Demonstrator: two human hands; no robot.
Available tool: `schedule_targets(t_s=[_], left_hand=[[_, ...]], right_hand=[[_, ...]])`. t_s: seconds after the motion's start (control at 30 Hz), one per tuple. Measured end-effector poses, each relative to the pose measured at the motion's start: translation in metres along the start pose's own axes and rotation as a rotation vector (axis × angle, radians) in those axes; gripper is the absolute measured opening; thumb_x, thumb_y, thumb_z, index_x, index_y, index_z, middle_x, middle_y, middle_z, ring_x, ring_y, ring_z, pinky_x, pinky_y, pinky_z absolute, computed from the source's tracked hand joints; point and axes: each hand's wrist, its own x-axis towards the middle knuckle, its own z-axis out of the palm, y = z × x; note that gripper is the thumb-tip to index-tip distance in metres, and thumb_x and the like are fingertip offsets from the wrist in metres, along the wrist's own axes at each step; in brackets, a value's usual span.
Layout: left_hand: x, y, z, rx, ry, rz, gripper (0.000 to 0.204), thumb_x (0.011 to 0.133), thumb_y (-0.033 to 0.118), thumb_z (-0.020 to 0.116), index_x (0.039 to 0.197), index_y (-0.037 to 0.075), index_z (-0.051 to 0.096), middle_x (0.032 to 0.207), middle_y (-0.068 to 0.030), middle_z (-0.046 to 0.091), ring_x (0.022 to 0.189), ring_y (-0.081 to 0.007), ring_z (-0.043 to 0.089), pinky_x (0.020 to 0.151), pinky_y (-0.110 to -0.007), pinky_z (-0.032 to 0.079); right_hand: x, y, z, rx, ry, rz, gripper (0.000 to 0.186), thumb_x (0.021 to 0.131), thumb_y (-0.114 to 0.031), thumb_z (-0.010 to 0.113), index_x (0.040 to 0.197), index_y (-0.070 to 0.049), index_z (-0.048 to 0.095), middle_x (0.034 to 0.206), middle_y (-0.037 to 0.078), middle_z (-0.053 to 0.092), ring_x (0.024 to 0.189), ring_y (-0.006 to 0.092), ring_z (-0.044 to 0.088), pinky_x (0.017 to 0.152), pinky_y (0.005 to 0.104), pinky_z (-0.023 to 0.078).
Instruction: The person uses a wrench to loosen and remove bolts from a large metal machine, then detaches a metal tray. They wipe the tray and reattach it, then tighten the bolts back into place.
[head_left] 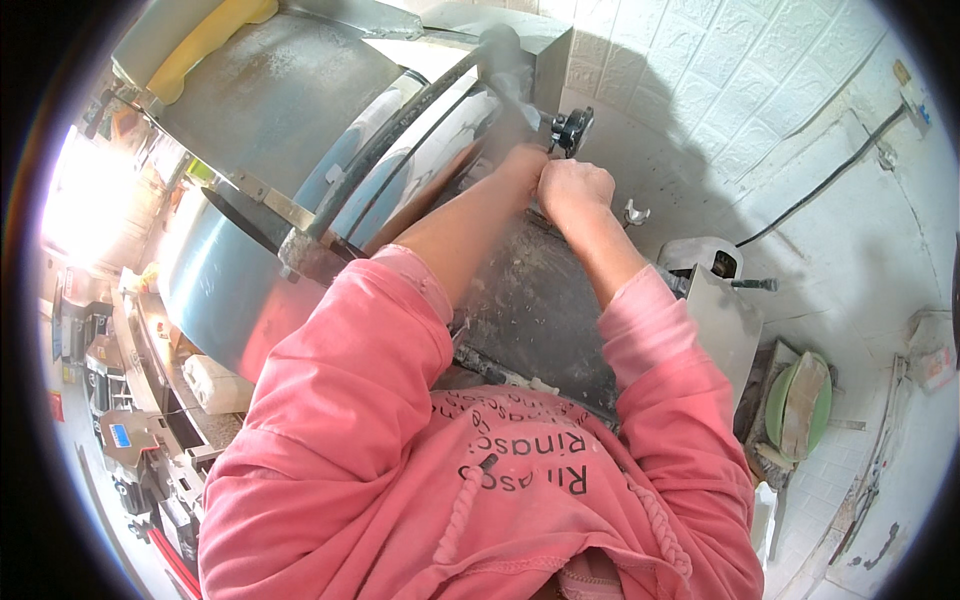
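Both my hands meet at the far right end of a large metal machine with a curved, shiny drum (225, 285) and a flat metal plate (290, 95). My right hand (578, 190) is closed in a fist, back of the hand upward; what it grips, if anything, is hidden beneath it. Against it lies my left hand (524, 168), smeared by motion, its fingers out of sight. Just beyond them is a black knob (573, 130) on the machine's side. A grey, blurred handle-like part (505, 85) rises past the left hand. Under my forearms spreads a dark, dusty metal surface (545, 300).
A dark bar (385, 155) crosses the machine at a slant. To the right, a small white fitting (635, 212) and a white housing (705, 255) stand near the wall, where a black cable (825, 192) runs. A green round dish (818, 405) sits lower right. Cluttered shelves (140, 440) line the left.
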Motion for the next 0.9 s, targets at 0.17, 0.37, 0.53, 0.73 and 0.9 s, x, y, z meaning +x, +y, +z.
schedule_targets(t_s=[0.17, 0.37, 0.53, 0.73, 0.9], left_hand=[[0.000, -0.004, -0.005, -0.256, -0.147, 0.066, 0.011, 0.082, 0.006, 0.055, 0.091, 0.001, 0.062, 0.089, -0.0124, 0.064, 0.080, -0.0245, 0.063, 0.068, -0.039, 0.049], [0.011, -0.005, -0.009, 0.073, -0.053, 0.107, 0.014, 0.086, 0.013, 0.057, 0.094, 0.001, 0.062, 0.088, -0.0111, 0.065, 0.081, -0.0221, 0.062, 0.071, -0.037, 0.048], [0.012, 0.007, -0.010, 0.830, 0.004, 0.259, 0.022, 0.091, 0.021, 0.055, 0.097, 0.001, 0.062, 0.089, -0.0096, 0.064, 0.081, -0.0197, 0.061, 0.071, -0.037, 0.047], [-0.009, 0.018, 0.009, 0.149, 0.039, 0.032, 0.019, 0.085, 0.016, 0.063, 0.095, 0.001, 0.065, 0.087, -0.0095, 0.064, 0.076, -0.0195, 0.060, 0.066, -0.037, 0.047], [0.000, 0.016, 0.000, 0.425, 0.037, 0.163, 0.021, 0.088, 0.022, 0.061, 0.096, 0.002, 0.064, 0.087, -0.0075, 0.064, 0.078, -0.0168, 0.060, 0.063, -0.033, 0.047]], right_hand=[[0.001, -0.001, 0.002, -0.025, 0.061, -0.011, 0.027, 0.085, -0.018, 0.049, 0.102, -0.012, 0.070, 0.106, 0.007, 0.067, 0.099, 0.0227, 0.065, 0.079, 0.0382, 0.050], [0.000, -0.004, 0.008, 0.092, 0.075, 0.050, 0.028, 0.085, -0.017, 0.048, 0.100, -0.010, 0.070, 0.105, 0.011, 0.067, 0.099, 0.0243, 0.065, 0.079, 0.0372, 0.051], [-0.002, -0.003, 0.016, 0.093, 0.074, 0.021, 0.030, 0.086, -0.018, 0.045, 0.101, -0.006, 0.069, 0.106, 0.012, 0.067, 0.097, 0.0267, 0.065, 0.080, 0.0383, 0.051], [-0.004, -0.002, 0.019, 0.148, 0.134, 0.108, 0.031, 0.085, -0.017, 0.046, 0.105, -0.005, 0.067, 0.108, 0.013, 0.066, 0.101, 0.0268, 0.064, 0.083, 0.0384, 0.050], [0.001, -0.001, 0.011, 0.123, 0.035, 0.112, 0.032, 0.087, -0.017, 0.046, 0.110, -0.009, 0.066, 0.112, 0.010, 0.065, 0.106, 0.0241, 0.062, 0.085, 0.0358, 0.050]])
